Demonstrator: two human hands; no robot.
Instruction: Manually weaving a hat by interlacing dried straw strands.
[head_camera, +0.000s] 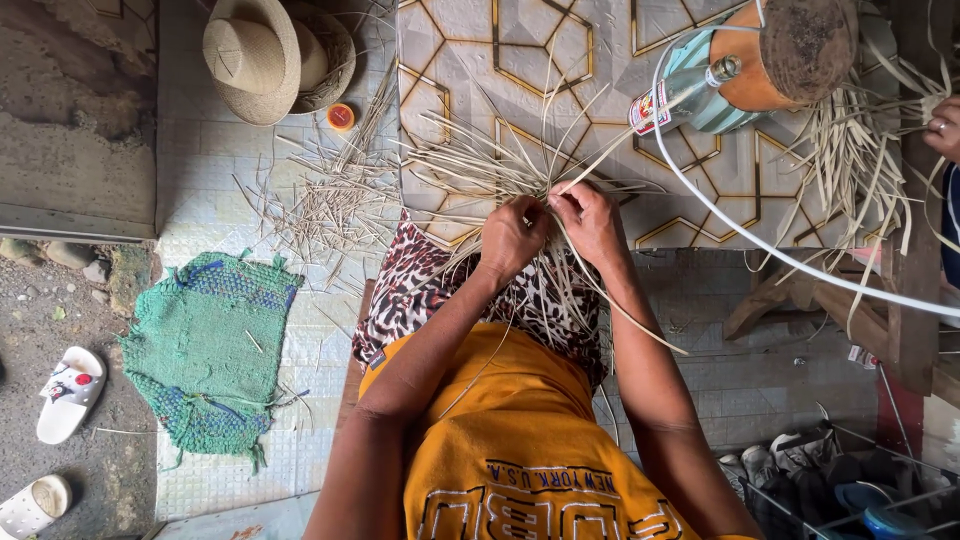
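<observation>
Straw-coloured strips (480, 165) fan out from between the two hands, which meet over a patterned cloth (410, 290) on the person's lap. Left hand (513, 238) is curled with its fingers pinched on the strips; right hand (590, 222) is closed on them too, one long strip (625, 310) trailing back beside its wrist. Fingertips of both are tucked under, so the exact grip is hidden. Beyond the fingers lies a geometric-patterned mat (560, 60); left of them, loose straw scraps (330, 205), a green woven mat (205, 350) and straw hats (265, 55). Far right, another person's hand (942, 128) is cut off at the edge.
</observation>
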